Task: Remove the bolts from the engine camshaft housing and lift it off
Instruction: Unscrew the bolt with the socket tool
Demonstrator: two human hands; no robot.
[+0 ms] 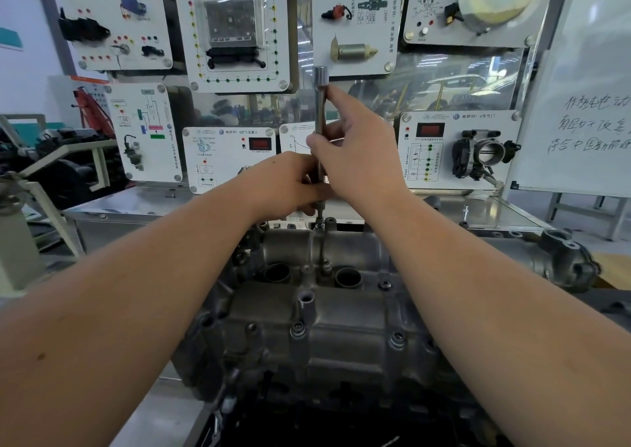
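Camshaft housing (pixel 327 313) sits centre on the steel worktop (pixel 136 207), w/ both hands at its far edge. Right hand (pixel 355 146) pinches the upper shaft of a long socket extension (pixel 320 105); left hand (pixel 290 184) curls round its lower part, just above a far-edge bolt (pixel 320 223). Step looks like bolt removal, tool seated or nearly so. Several bolts nearer the camera, e.g. (pixel 298 328), are in place. Next probably: spin this one out, lift tool clear, move to next bolt. Housing not ready to lift.
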